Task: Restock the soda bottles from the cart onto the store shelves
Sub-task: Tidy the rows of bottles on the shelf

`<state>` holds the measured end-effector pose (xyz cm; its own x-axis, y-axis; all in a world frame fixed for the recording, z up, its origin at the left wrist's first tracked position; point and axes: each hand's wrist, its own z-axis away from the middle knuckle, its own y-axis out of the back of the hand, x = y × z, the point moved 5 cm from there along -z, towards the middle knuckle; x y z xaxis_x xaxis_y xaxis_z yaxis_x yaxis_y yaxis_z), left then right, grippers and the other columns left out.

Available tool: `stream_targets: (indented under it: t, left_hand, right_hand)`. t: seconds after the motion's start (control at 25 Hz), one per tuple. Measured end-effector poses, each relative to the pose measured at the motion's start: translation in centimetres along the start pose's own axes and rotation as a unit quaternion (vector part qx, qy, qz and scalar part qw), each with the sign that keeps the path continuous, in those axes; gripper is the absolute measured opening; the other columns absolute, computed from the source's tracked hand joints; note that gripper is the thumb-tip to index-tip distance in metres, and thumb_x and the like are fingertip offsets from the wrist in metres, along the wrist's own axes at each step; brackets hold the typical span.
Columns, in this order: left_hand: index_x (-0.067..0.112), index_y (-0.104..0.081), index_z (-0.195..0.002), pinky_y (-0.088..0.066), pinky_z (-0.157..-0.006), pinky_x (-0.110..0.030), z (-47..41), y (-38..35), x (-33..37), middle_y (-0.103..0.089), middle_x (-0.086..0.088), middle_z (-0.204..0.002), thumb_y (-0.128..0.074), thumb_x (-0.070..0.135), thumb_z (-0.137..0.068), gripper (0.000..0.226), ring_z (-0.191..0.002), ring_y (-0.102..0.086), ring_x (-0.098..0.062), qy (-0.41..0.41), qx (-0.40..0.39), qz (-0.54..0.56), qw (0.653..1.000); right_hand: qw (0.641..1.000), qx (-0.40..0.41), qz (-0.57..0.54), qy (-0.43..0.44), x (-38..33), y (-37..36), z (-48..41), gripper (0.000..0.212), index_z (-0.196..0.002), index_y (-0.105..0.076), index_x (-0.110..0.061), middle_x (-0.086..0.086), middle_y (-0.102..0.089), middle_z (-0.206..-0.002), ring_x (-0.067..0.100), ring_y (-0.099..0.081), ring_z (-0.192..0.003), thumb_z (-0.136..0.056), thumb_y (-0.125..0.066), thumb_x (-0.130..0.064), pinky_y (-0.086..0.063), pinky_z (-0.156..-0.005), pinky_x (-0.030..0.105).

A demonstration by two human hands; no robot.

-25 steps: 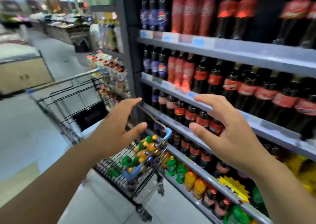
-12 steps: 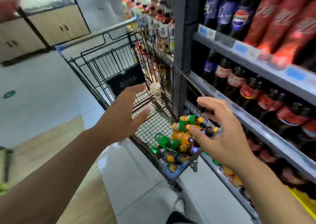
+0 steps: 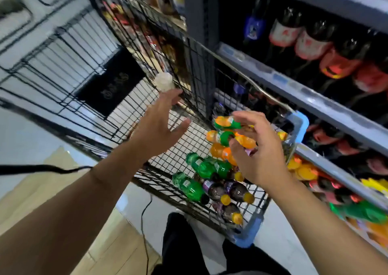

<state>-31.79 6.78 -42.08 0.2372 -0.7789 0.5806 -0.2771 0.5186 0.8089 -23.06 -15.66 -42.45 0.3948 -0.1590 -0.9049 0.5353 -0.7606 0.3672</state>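
Observation:
A black wire cart (image 3: 130, 98) stands against the shelves (image 3: 315, 102). In its near corner lie several small soda bottles: orange ones (image 3: 220, 137), green ones (image 3: 201, 165) and dark ones with yellow caps (image 3: 226, 190). My left hand (image 3: 159, 127) hovers open above the cart's wire floor, holding nothing. My right hand (image 3: 260, 148) hangs over the pile with spread, slightly bent fingers, right above the orange bottles; I see no grip on any of them. Dark cola bottles with red labels (image 3: 310, 46) fill the shelves at the right.
A small white bottle (image 3: 163, 81) sits in the cart beyond my left hand. Blue corner bumpers (image 3: 298, 125) mark the cart's near end. Orange and green bottles (image 3: 302, 169) stand on the lowest shelf. A thin cable (image 3: 144, 222) trails over the floor by my dark trouser legs.
My view has tipped down and closer to the cart. Both hands have moved down over the basket, the right one arriving just above the orange bottles.

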Motion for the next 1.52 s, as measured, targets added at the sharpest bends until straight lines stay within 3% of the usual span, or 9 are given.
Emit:
stream_targets:
  t: [0.12,0.24,0.36,0.52,0.76,0.92,1.12,1.36,1.52]
  left_hand:
    - [0.032,-0.027,-0.148,-0.043,-0.099,-0.033,-2.8,-4.4,-2.4,-0.053,-0.002,-0.14,-0.057,0.051,-0.087,0.071,-0.124,-0.046,-0.002,-0.041,-0.072,0.023,0.996]
    - [0.041,-0.021,-0.151,-0.044,-0.108,-0.047,-3.9,-10.2,-5.2,-0.042,0.0,-0.151,-0.067,0.047,-0.083,0.083,-0.135,-0.046,-0.02,-0.081,-0.232,-0.012,0.969]
    - [0.047,-0.01,-0.155,-0.026,-0.117,-0.035,-3.0,-16.3,-8.2,-0.025,0.003,-0.164,-0.08,0.04,-0.079,0.103,-0.147,-0.031,-0.021,-0.118,-0.434,-0.099,0.888]
    - [0.035,-0.025,-0.158,-0.023,-0.118,-0.028,-0.6,-21.6,-10.7,-0.026,0.001,-0.165,-0.084,0.035,-0.079,0.098,-0.149,-0.03,-0.021,-0.16,-0.536,-0.149,0.815]
    - [0.032,-0.04,-0.151,-0.045,-0.106,-0.032,0.7,-25.3,-11.5,-0.052,0.0,-0.149,-0.087,0.036,-0.076,0.089,-0.129,-0.055,-0.023,-0.121,-0.525,-0.09,0.838]
    - [0.037,-0.044,-0.145,-0.043,-0.101,-0.027,0.5,-24.3,-12.2,-0.058,0.002,-0.14,-0.085,0.029,-0.079,0.078,-0.125,-0.056,-0.02,-0.073,-0.524,-0.021,0.849]
    - [0.036,-0.056,-0.121,-0.052,-0.101,-0.041,-2.4,-19.0,-9.7,-0.067,0.013,-0.119,-0.089,0.022,-0.076,0.058,-0.116,-0.061,-0.01,0.015,-0.466,0.161,0.87]
    - [0.02,-0.058,-0.13,-0.057,-0.089,-0.034,-3.6,-14.0,-5.4,-0.07,-0.004,-0.128,-0.071,0.017,-0.087,0.045,-0.119,-0.066,-0.023,0.121,-0.436,0.451,0.769]
    - [0.014,-0.054,-0.135,-0.055,-0.098,-0.047,-3.6,-13.5,-4.3,-0.064,-0.012,-0.135,-0.065,0.026,-0.09,0.047,-0.125,-0.062,-0.029,0.116,-0.425,0.472,0.763]
  right_hand:
    - [0.998,0.046,0.008,-0.052,2.7,-0.9,1.0,0.041,-0.133,-0.054,-0.014,-0.001,-0.055,-0.132,0.008,-0.054,-0.126,-0.093,-0.062,-0.017,-0.049,-0.099,0.021]
    - [0.99,0.091,0.032,-0.1,5.2,-1.8,2.9,0.042,-0.132,-0.054,-0.01,0.004,-0.055,-0.133,0.008,-0.054,-0.126,-0.091,-0.062,-0.009,-0.049,-0.1,0.021]
    - [0.983,0.105,0.034,-0.144,7.2,-2.8,5.2,0.045,-0.132,-0.053,-0.016,0.005,-0.054,-0.133,0.011,-0.054,-0.126,-0.089,-0.06,-0.008,-0.049,-0.101,0.023]
    - [0.973,0.138,0.047,-0.18,8.2,-3.6,7.7,0.047,-0.131,-0.052,-0.02,0.005,-0.056,-0.128,0.002,-0.054,-0.122,-0.087,-0.061,-0.004,-0.048,-0.1,0.018]
    - [0.965,0.169,0.034,-0.198,8.6,-4.0,8.3,0.045,-0.13,-0.054,-0.023,-0.004,-0.058,-0.126,0.005,-0.056,-0.122,-0.089,-0.061,-0.007,-0.048,-0.099,0.018]
    - [0.959,0.178,0.027,-0.219,8.8,-3.9,8.2,0.042,-0.129,-0.057,-0.016,-0.009,-0.059,-0.127,0.0,-0.057,-0.12,-0.088,-0.061,-0.008,-0.046,-0.095,0.011]
    - [0.951,0.165,0.022,-0.259,9.1,-4.0,8.3,0.036,-0.124,-0.06,-0.023,-0.012,-0.063,-0.123,0.0,-0.059,-0.12,-0.09,-0.066,-0.01,-0.052,-0.097,0.019]
    - [0.929,0.046,-0.062,-0.361,10.0,-8.1,7.9,0.068,-0.138,-0.047,-0.041,-0.023,-0.06,-0.134,-0.007,-0.05,-0.13,-0.08,-0.084,-0.035,-0.043,-0.112,0.031]
    - [0.917,0.072,-0.149,-0.362,9.9,-9.2,7.2,0.076,-0.136,-0.051,-0.048,-0.014,-0.069,-0.128,0.004,-0.06,-0.125,-0.07,-0.088,-0.045,-0.046,-0.109,0.033]
